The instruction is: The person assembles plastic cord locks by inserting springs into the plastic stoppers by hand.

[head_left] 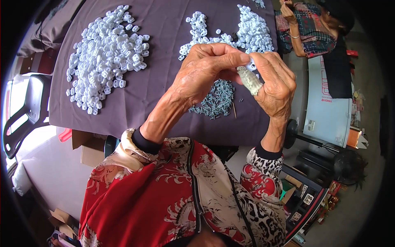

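Observation:
Above the table my two hands meet at a small white plastic piece with dark holes (251,64). My left hand (201,72) comes in from the left, its thumb and forefinger closed at the piece's edge. On the other side, my right hand (275,84) pinches the piece, fingers curled. A pale, worn wrapping (249,80) covers what looks like my right thumb. Below the hands lies a heap of tiny grey-blue screw-like parts (214,103), partly hidden by my left wrist. Whether a small part is also between my fingertips cannot be seen.
A large pile of similar white pieces (103,57) spreads over the dark tablecloth (164,20) at left. Another pile (254,31) lies at far right. A thin wooden stick (235,110) rests beside the grey-blue heap. Another person (312,29) sits at the right.

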### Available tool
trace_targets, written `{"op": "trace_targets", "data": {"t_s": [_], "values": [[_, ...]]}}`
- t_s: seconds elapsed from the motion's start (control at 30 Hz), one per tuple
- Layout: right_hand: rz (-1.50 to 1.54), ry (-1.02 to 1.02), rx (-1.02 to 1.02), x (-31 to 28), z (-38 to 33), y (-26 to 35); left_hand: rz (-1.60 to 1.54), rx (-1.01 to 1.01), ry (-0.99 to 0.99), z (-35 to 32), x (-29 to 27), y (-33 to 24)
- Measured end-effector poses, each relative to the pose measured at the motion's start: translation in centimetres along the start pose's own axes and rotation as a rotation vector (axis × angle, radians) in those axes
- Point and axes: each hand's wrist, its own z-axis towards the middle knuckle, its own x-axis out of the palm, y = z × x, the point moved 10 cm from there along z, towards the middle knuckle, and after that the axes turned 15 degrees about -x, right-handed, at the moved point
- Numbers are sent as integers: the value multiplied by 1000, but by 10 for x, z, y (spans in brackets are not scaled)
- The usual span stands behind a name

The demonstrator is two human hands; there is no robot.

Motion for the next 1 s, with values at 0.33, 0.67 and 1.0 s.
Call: {"op": "trace_targets", "data": {"t_s": [0.33,0.67,1.0], "values": [[32,-29,-46,5,-4,-1,-18,-42,-29,5,-4,8],[32,-17,-48,7,-6,-3,-43,-67,-7,9,-6,14],[44,-38,-44,6,-8,-3,-68,-70,-5,10,-5,14]]}}
